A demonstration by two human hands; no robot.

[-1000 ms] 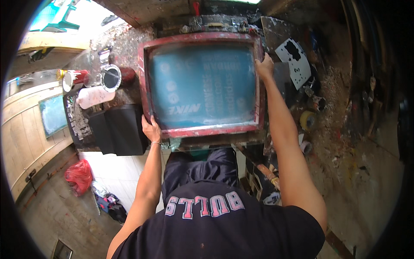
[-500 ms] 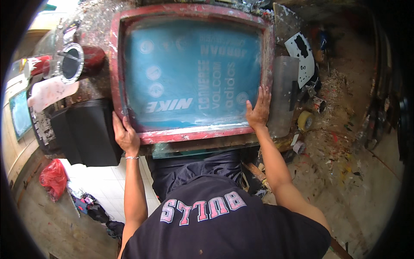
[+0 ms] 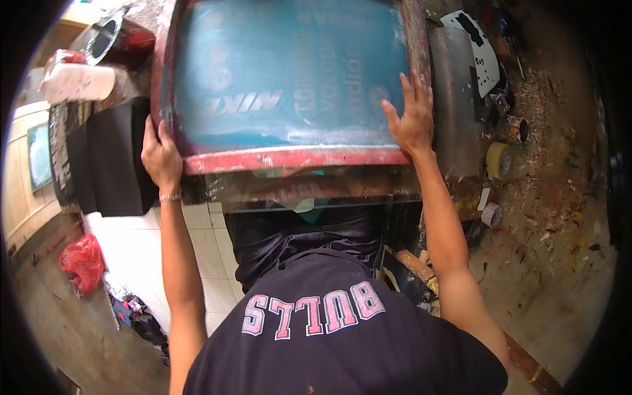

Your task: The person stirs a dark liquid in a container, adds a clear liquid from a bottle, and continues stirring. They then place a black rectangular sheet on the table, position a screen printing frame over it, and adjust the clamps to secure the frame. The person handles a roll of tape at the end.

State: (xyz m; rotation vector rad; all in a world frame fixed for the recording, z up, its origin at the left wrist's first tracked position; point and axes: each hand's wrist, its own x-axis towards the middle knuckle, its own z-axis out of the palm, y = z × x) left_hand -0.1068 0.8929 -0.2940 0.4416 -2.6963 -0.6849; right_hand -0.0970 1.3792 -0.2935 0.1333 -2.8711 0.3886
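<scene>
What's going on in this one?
A person has both hands on a red frame with a blue panel. The left hand is at its near left corner; the right hand lies open with fingers spread over its right side. Black material sits to the left, and a tape roll to the right.

Hands (image 3: 162, 160): numbering two
Red-framed screen (image 3: 263, 74): numbering one
Red bag (image 3: 81, 265): numbering one
Yellow tape roll (image 3: 494, 160): numbering one
Bracelet (image 3: 169, 197): numbering one
</scene>
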